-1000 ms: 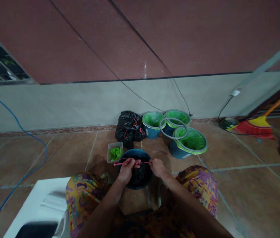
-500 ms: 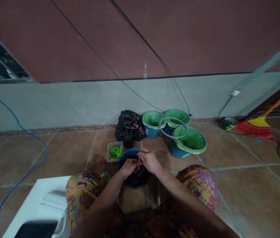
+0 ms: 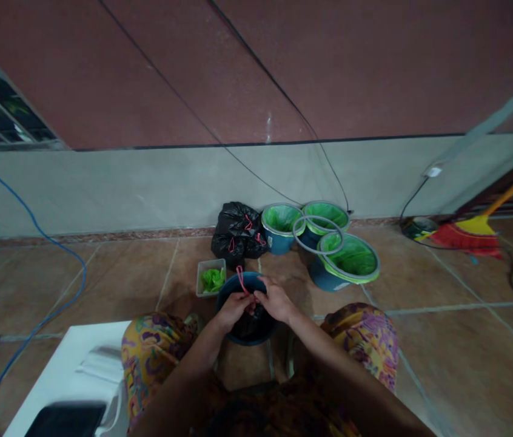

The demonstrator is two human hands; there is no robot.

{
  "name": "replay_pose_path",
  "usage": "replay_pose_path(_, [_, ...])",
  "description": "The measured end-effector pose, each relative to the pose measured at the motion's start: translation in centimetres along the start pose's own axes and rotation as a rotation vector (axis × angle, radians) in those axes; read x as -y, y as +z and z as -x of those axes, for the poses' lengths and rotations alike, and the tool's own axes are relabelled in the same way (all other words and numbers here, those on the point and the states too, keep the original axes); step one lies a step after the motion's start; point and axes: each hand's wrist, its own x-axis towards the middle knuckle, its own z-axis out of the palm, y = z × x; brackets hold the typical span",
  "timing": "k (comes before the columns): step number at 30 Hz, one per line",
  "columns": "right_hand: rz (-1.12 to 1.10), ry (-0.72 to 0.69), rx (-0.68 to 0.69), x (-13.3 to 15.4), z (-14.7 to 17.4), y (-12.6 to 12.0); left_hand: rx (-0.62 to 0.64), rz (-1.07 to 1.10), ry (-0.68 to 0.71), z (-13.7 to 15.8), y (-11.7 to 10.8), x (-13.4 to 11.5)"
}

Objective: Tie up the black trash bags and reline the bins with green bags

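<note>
Between my knees stands a blue bucket point(image 3: 224, 331) with a black garbage bag point(image 3: 248, 326) inside it. Both hands meet over its opening. My left hand point(image 3: 235, 308) is closed in a pinch on the bag's pink drawstring point(image 3: 240, 277), and a loop of it sticks up past the fingers toward the far rim. Close against it, my right hand point(image 3: 275, 300) also has its fingers closed at the drawstring. The fingertips partly hide where the string meets the bag.
Tied black bags point(image 3: 234, 224) sit by the wall, left of three green-lined buckets point(image 3: 351, 258). A loose grey ring point(image 3: 296, 237) lies across their rims. A clear container point(image 3: 199, 284) holds green plastic. A white table point(image 3: 63, 364) is at my left, a broom point(image 3: 470, 233) far right.
The drawstring loop now stands up above my left hand, where before it was stretched between both hands. My right hand has moved slightly down and its fingertips sit against the left ones.
</note>
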Motion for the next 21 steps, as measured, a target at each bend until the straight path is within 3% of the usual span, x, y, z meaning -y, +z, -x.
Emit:
replay_pose_path(5, [0.047,0.015,0.136,-0.2,1.4,-0.4,0.000,0.110,-0.029,-0.3,0.0,0.3])
replay_pose_path(12, [0.008,0.043,0.064,-0.8,2.1,0.2,-0.155,0.152,-0.039,-0.1,0.1,0.4])
replay_pose_path(21, [-0.181,0.005,0.031,-2.1,1.7,0.9,-0.040,-0.057,0.159,-0.1,0.5,-0.4])
